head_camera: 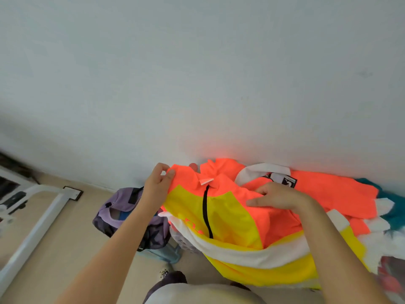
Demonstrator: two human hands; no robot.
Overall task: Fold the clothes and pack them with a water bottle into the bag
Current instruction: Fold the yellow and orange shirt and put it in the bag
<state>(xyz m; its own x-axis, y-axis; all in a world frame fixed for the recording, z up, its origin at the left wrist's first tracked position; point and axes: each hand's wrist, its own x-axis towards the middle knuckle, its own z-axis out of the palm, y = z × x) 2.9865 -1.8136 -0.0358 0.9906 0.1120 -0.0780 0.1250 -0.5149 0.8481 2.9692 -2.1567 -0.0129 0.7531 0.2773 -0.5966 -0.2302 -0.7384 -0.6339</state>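
Observation:
An orange, yellow and white jacket (pixel 232 216) with a black zip hangs in front of me, raised off the pile. My left hand (pixel 156 185) pinches its orange shoulder edge at the upper left. My right hand (pixel 278 197) grips the orange fabric at the jacket's upper right, fingers curled into the cloth. Behind it lies an orange garment with a white collar (pixel 324 189). A purple bag (pixel 129 213) sits open on the floor at the left, below my left forearm. No water bottle is visible.
A white wall fills the upper view. A white metal frame (pixel 41 218) crosses the beige floor at left. A pale laundry basket (pixel 186 242) shows under the jacket. Teal cloth (pixel 392 216) and more clothes lie at far right.

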